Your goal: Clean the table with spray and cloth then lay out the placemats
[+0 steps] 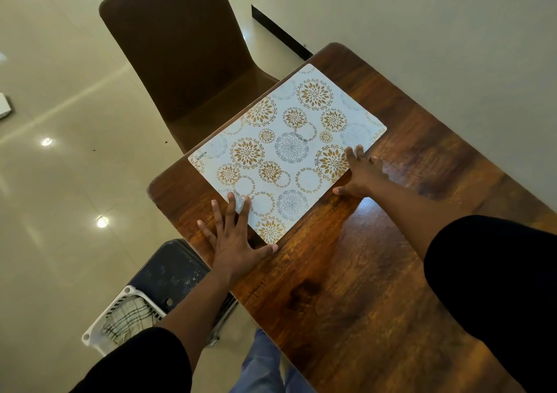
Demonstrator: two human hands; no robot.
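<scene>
a patterned placemat (pixel 286 151) lies flat at the far left end of the wooden desk (pixel 361 272). left hand (pixel 233 242) and right hand (pixel 360 174) press its near edge, fingers spread.

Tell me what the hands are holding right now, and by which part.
Nothing is gripped. Both hands lie flat, fingers straight: the left hand presses the placemat at its near corner, the right hand presses its right edge.
</scene>
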